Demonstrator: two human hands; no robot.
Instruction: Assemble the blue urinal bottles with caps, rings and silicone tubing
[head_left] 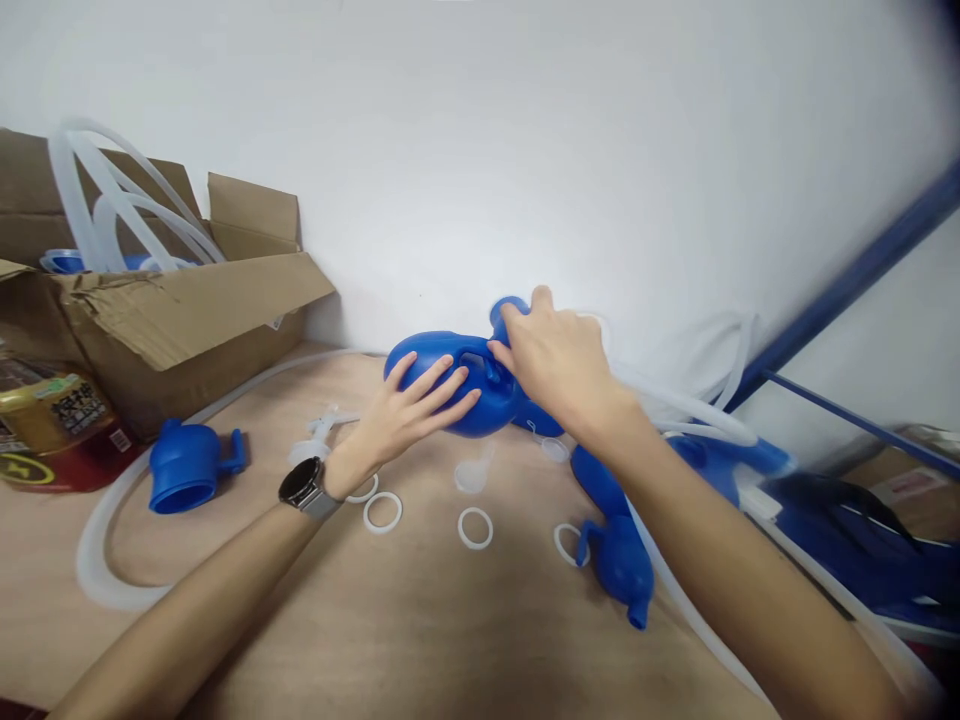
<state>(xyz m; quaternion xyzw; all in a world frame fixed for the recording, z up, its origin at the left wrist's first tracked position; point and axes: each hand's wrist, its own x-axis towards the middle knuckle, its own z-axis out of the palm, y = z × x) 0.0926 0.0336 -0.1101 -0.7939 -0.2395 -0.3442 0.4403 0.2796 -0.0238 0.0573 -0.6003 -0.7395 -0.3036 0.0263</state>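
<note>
A rounded blue plastic bottle (480,415) with a built-in handle lies on its side in the middle, near the wall. My left hand (409,415), wearing a watch, presses over its near side, fingers spread along the curved body. At the bottle's upper right, my right hand (559,355) has its fingers closed around the blue round-mouthed neck (510,308). Part of that neck is hidden by the fingers. Below the bottle lie a clear plastic cap (472,475) and several white rings, one of them a ring (475,528) nearest the middle.
At left stand a cardboard box (180,310) of clear tubing and a labelled jug (64,425). A blue spouted fitting (187,468) lies near a thick hose (101,570). On the right are another blue piece (624,565), more tubing, and a blue metal frame (847,285).
</note>
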